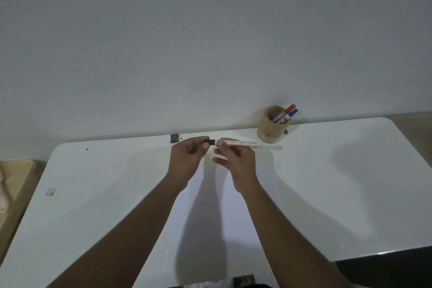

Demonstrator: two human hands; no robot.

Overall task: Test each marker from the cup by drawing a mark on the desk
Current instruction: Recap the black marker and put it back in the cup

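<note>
My left hand (187, 154) pinches the black cap (211, 142), my right hand (236, 159) grips the marker (243, 144); uncapping looks underway, next I'd pull them straight apart

Print on held marker (243, 144) too blurred; nothing legible.

Three markers show in all. One white-barrelled marker with a black cap (240, 144) is held above the white desk (327, 194) near its far edge, gripped by two bare hands: the left hand (187, 159) on the cap end, the right hand (236, 161) on the barrel. Two more stand in one round tan wooden cup (271, 127) at the desk's far edge: one red-capped marker (288, 110) and one blue-capped marker (293, 112). One small dark square object (174, 138) sits at the far edge, and one small pale scrap (50, 191) lies near the left edge.
</note>
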